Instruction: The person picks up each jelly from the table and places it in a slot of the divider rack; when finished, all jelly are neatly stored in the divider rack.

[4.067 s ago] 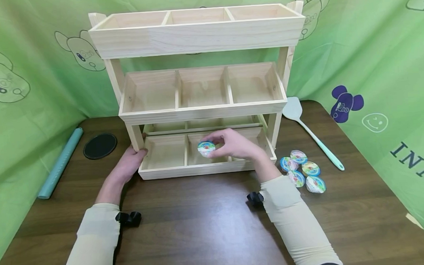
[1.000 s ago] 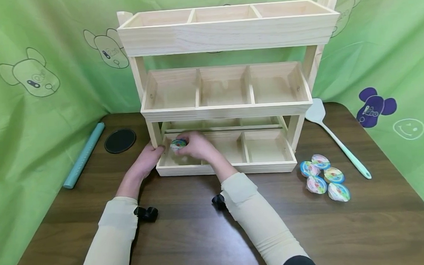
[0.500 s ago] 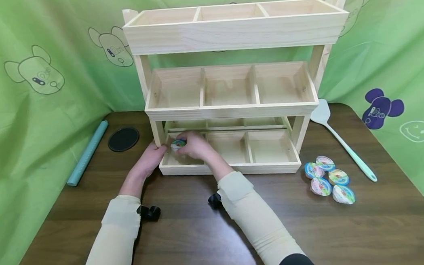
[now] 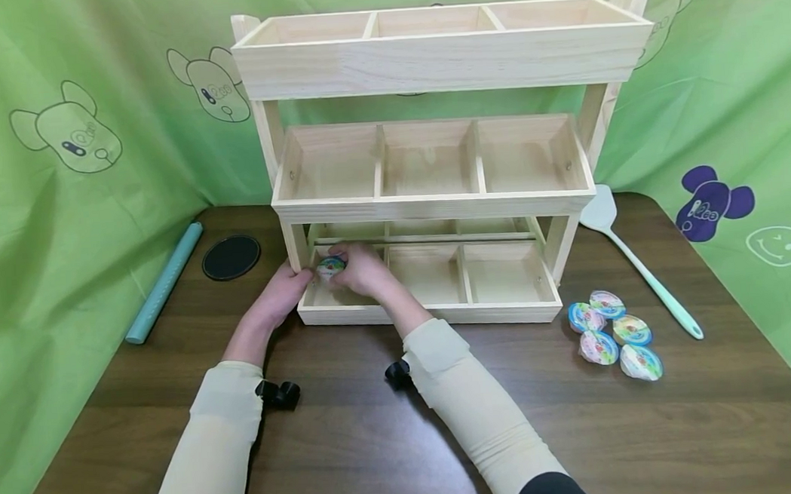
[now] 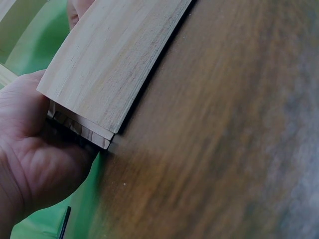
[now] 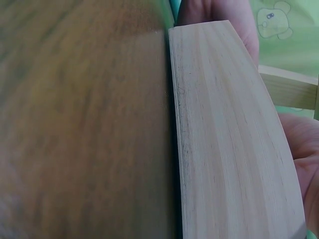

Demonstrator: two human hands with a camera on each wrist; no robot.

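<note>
A three-tier wooden shelf (image 4: pixel 425 64) stands on the table, each tier split into compartments. At its lower left, my left hand (image 4: pixel 286 291) grips the side of the bottom tier by the upright; in the left wrist view the palm lies against the tray's end. My right hand (image 4: pixel 364 270) reaches into the left compartment of the bottom tier (image 4: pixel 345 316). Between thumb and fingers it pinches a small jelly cup (image 4: pixel 331 267) with a blue-edged printed lid. In the right wrist view the tray's front board (image 6: pixel 224 124) hides the cup and most of the fingers.
Several more jelly cups (image 4: pixel 598 347) lie right of the shelf. A pale blue spatula (image 4: pixel 649 277) rests behind them. On the left are a black round disc (image 4: pixel 231 258) and a light blue roll (image 4: pixel 165 282). Green printed cloth (image 4: pixel 117 37) hangs behind.
From above the middle compartment, my right hand has carried the jelly cup left into the left compartment. The head view has turned, shifting the scene right. My left hand keeps its grip on the shelf.
</note>
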